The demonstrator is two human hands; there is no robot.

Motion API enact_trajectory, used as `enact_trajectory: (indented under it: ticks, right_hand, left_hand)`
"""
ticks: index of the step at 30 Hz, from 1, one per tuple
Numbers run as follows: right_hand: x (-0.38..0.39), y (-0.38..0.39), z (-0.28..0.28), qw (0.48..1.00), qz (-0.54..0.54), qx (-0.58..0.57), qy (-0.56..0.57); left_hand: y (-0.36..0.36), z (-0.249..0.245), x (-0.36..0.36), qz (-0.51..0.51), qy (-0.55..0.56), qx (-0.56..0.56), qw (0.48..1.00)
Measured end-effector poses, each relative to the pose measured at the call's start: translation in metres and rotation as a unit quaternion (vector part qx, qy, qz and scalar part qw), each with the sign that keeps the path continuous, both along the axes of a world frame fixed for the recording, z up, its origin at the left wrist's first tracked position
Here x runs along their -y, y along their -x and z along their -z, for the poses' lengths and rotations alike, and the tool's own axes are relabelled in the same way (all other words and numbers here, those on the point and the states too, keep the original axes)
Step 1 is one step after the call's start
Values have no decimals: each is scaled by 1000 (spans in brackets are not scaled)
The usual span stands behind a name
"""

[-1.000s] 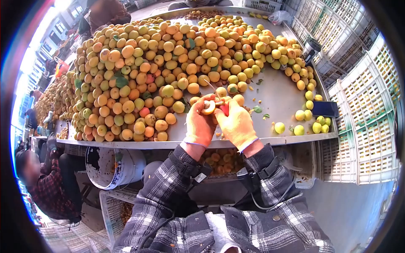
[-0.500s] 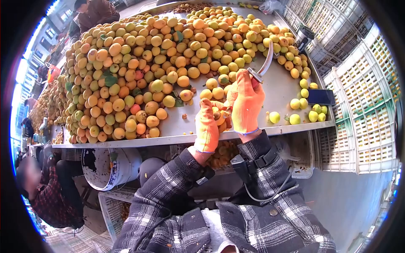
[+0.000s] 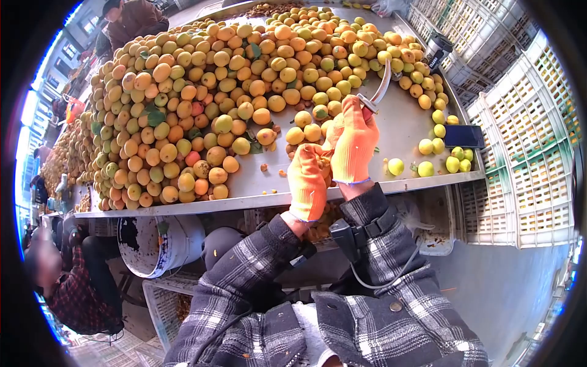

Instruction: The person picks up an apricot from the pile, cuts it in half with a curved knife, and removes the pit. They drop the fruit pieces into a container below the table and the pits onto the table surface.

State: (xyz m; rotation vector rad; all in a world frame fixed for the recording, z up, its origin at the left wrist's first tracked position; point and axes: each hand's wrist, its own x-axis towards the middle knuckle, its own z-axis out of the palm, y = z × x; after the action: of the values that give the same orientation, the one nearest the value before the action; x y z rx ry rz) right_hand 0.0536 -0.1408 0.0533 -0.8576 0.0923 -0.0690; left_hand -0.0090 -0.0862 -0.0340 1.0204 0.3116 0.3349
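Observation:
My left hand (image 3: 308, 181), in an orange knitted glove, is closed at the table's front edge around a yellow-orange fruit (image 3: 324, 163); only a little of the fruit shows between the gloves. Close beside it, my right hand (image 3: 354, 145), gloved alike, grips a curved knife (image 3: 383, 88). Its blade points up and away from me, and the fist hides most of the handle. Round yellow-orange fruits (image 3: 312, 131), perhaps persimmons, lie just beyond my hands. A large heap of fruit (image 3: 177, 104) covers the table to the left and back.
The metal table (image 3: 397, 134) has a raised rim. At its right lie a phone (image 3: 463, 136), a dark cylinder (image 3: 438, 49) and several greenish fruits (image 3: 426, 170). Plastic crates (image 3: 520, 159) stack at the right. A white bucket (image 3: 183, 244) stands below left, near a seated person (image 3: 82, 287).
My left hand has turned and come nearer the right, covering more of the fruit. The right hand and knife have shifted slightly left. Small scraps now lie on the table by the left hand.

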Motion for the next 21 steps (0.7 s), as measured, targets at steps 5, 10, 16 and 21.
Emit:
enact_trajectory:
  ticks: [5,10,16,21]
  right_hand:
    - [4,-15,17,987,-7,-132,-94]
    - [0,-17,26,968,-94,-171,-160]
    - [3,-13,12,968,-108,-133,-185]
    - [20,-10,4,947,-231,8,224]
  left_hand:
    - [6,-19,0,-5,-35,-10,999]
    - [-7,12,4,-81,-80,37,993]
    - [-10,-23,-11,9,142,-35,989]
    - [-13,-33,-43,102,49,-41,993]
